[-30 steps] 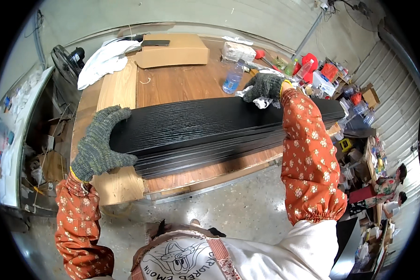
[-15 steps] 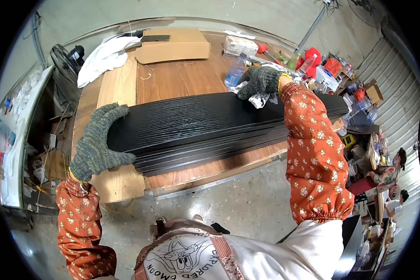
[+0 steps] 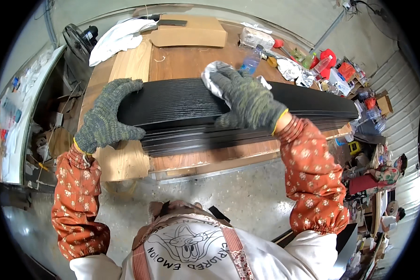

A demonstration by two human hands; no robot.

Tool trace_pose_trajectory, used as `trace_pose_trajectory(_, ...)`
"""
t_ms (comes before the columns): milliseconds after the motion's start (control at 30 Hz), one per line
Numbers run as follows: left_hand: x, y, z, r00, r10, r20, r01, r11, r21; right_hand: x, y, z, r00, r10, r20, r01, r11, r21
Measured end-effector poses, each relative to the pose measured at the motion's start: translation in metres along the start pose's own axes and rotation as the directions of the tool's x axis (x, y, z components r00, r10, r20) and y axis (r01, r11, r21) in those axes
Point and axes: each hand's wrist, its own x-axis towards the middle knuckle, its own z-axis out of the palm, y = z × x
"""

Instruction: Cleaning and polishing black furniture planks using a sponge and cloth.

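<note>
A stack of long black boards (image 3: pixel 186 139) lies across the wooden table, its layered edges facing me. On top is a black board (image 3: pixel 170 100) with a fine-lined, shiny surface. My left hand (image 3: pixel 105 116), in a grey-green knit glove, braces the stack's left end, thumb at the near edge and fingers at the far corner. Near the middle, my right hand (image 3: pixel 252 100), gloved alike, presses a crumpled white cloth (image 3: pixel 213 78) onto the top board. Part of the cloth is hidden under the palm.
Behind the boards are a cardboard box (image 3: pixel 191 35), a water bottle (image 3: pixel 252 59) and a wrapped white block (image 3: pixel 256 38). A white cloth heap (image 3: pixel 121 42) lies at the far left, near a black fan (image 3: pixel 77 39). Clutter fills the right side, where another person (image 3: pixel 382 177) is.
My right hand has slid the cloth leftward along the top board, from the right part toward the middle. The left hand keeps its place on the left end. The whole view has shifted slightly.
</note>
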Motion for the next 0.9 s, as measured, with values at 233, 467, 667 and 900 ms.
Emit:
trace_pose_trajectory(233, -0.003, 0.001, 0.000, 0.999, -0.040, 0.017, 0.041, 0.999, -0.018, -0.032, 0.014, 0.032, 0.924, -0.091, -0.372, 0.159, 0.975, 0.156)
trace_pose_trajectory(467, -0.005, -0.005, 0.000, 1.000, 0.011, 0.017, -0.011, 1.000, -0.002, -0.026, -0.012, 0.041, 0.862, -0.045, -0.505, 0.105, 0.990, 0.091)
trace_pose_trajectory(667, -0.002, 0.005, 0.000, 1.000, -0.004, 0.010, 0.004, 1.000, 0.028, -0.029, -0.015, 0.037, 0.920, 0.024, -0.391, 0.018, 0.994, 0.104)
trace_pose_trajectory(900, 0.008, -0.006, 0.006, 0.986, 0.053, 0.157, -0.037, 0.994, -0.103, 0.043, -0.108, 0.034, 0.867, -0.381, -0.320, 0.422, 0.904, 0.066)
